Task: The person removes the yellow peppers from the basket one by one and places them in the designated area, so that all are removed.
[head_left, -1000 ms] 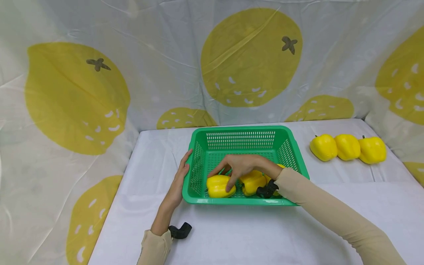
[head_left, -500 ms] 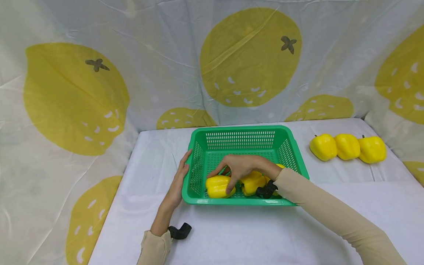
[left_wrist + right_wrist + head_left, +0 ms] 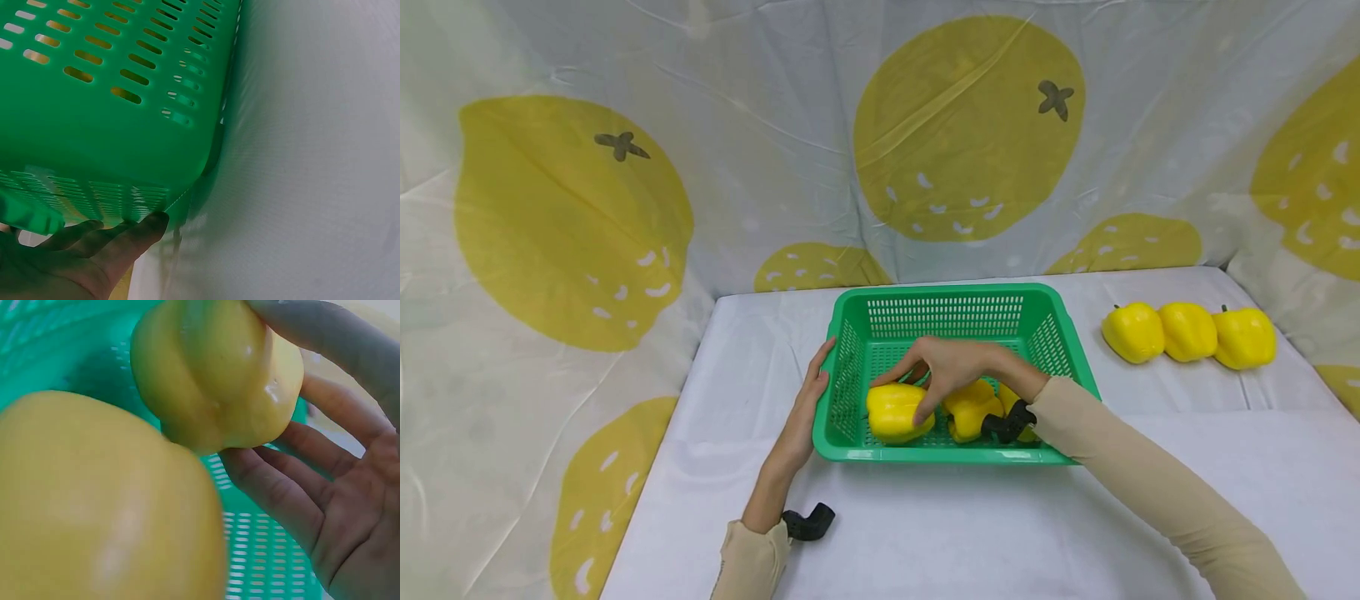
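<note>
The right hand [image 3: 946, 365] holds one yellow pepper [image 3: 895, 417] in the green basket [image 3: 940, 456], near its left front corner. Thumb and fingers are bent over the pepper from two sides, so the grip is about as wide as the fruit. In the right wrist view, the fingertips reach round its rounded sides, and the gaps between the fingers leave much of the palm away from it. From above I cannot tell if its underside touches the basket floor. The left hand [image 3: 801, 417] holds nothing; its fingers lie rather straight against the outside of the left wall, which should help to steady the basket. For good handling, an even pinch near the widest part seems best, because the smooth skin may slip or turn. The pepper should move straight, without sweeping to the right, since a second pepper [image 3: 973, 408] lies just beside it, and a third pepper [image 3: 1007, 398] lies beyond that, partly behind the forearm. The black wrist piece [image 3: 1009, 423] hangs close over these two, so a low wrist could knock them.
</note>
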`<state>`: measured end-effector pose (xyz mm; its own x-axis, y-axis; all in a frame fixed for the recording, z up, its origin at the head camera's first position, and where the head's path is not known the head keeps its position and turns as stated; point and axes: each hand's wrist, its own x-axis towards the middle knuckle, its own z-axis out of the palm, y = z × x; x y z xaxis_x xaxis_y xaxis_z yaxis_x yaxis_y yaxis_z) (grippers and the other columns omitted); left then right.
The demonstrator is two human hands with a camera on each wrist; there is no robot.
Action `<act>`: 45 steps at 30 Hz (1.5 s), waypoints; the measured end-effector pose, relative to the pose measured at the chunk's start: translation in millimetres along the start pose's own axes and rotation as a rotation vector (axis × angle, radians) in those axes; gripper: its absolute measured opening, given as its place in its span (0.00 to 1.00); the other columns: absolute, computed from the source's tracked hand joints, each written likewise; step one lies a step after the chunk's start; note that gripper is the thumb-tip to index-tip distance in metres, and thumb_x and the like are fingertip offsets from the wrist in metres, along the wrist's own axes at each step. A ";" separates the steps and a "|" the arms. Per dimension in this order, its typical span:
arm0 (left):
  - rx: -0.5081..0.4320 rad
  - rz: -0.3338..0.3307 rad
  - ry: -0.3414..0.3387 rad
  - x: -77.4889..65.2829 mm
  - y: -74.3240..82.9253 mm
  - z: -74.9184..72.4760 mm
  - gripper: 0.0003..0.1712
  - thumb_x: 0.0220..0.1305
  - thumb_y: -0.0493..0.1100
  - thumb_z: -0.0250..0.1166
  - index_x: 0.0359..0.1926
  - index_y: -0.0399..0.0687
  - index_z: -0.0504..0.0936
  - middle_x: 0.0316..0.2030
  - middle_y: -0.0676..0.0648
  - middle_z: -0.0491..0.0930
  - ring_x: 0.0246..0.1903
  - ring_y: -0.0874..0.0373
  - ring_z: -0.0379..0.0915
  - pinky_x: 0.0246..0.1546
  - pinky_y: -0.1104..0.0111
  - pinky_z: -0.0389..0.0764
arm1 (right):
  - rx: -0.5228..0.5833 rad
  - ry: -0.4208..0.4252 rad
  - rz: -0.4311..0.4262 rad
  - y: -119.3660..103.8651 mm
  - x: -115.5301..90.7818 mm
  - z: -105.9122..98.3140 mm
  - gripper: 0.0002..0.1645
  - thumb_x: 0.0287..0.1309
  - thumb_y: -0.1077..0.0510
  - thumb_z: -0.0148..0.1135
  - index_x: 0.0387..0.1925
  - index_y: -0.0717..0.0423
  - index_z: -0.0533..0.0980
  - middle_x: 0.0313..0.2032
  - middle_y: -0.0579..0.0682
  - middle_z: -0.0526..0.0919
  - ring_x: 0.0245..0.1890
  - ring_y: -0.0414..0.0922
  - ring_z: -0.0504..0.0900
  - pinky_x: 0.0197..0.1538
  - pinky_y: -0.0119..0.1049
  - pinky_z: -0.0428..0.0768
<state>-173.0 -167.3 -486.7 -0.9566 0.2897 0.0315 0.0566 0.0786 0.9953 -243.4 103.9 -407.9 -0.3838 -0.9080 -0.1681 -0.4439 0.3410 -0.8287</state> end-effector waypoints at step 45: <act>-0.011 -0.009 -0.007 2.4 0.0 -2.2 0.29 0.84 0.60 0.31 0.82 0.76 0.45 0.82 0.54 0.42 0.74 0.48 0.49 0.69 0.51 0.58 | 0.088 0.621 0.233 -24.3 -147.2 -46.9 0.43 0.59 0.55 0.77 0.73 0.35 0.71 0.70 0.47 0.76 0.59 0.47 0.85 0.52 0.36 0.86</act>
<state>-175.8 -168.7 -486.5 -0.9549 0.2960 0.0224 0.0452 0.0707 0.9965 -214.1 240.7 -338.0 -0.8680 -0.4955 -0.0314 -0.2355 0.4665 -0.8526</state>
